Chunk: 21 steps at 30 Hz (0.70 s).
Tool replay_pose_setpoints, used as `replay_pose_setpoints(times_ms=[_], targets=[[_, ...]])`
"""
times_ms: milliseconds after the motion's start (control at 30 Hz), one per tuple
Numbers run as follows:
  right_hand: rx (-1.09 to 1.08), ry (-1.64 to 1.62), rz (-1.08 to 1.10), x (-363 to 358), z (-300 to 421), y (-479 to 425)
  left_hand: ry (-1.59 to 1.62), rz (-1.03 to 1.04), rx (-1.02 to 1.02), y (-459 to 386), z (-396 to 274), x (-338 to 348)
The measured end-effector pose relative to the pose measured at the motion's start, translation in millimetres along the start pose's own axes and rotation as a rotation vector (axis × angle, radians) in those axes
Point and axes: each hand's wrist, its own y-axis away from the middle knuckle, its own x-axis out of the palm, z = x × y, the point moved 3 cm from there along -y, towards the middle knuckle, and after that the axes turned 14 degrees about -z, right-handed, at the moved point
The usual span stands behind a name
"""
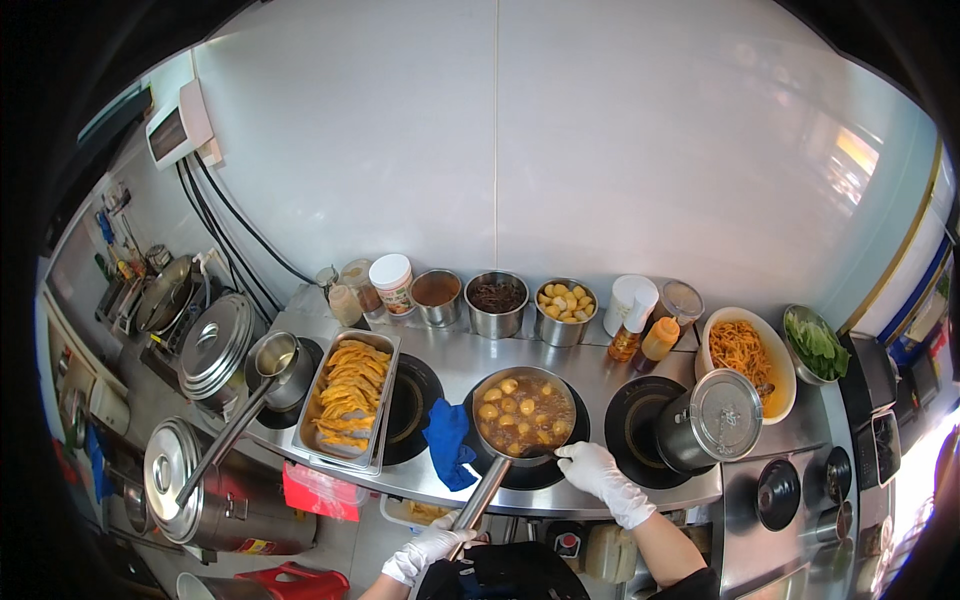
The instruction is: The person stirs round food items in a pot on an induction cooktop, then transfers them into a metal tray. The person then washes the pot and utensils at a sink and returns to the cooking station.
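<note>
A steel saucepan (571,429) sits on a round black hob (583,420) in front of me. Brown liquid (512,437) fills it, with several round yellowish pieces (527,406) in it; whether they are eggs or small potatoes I cannot tell. My left hand (433,541), in a white glove, is closed around the end of the pan's long metal handle (484,495). Also gloved, my right hand (591,469) grips a dark utensil (538,452) at the pan's near right rim; its far end is hidden. Left of the pan lies a crumpled blue cloth (448,444).
Beside the cloth stands a steel tray of yellow-brown food strips (352,390). A lidded steel pot (712,420) rests at the right hob. Steel pots and sauce bottles (660,339) line the wall. Further right are a bowl of orange shreds (787,405) and a bowl of leafy greens (816,349).
</note>
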Motion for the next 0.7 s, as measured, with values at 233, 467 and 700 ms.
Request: replay_pose_setpoints(times_ms=[233,467,700], targets=[[-0.058,-0.068,-0.183,39.9,26.8,13.6,0.026,0.003,0.007,4.0,-3.6,1.5],[-0.056,0.054,-0.405,83.0,59.9,-33.0,-0.013,-0.011,0.04,-0.4,1.6,-2.0],[0.019,-0.162,-0.418,20.9,40.5,-43.9,-0.018,0.018,-0.01,-1.9,2.6,-3.8]])
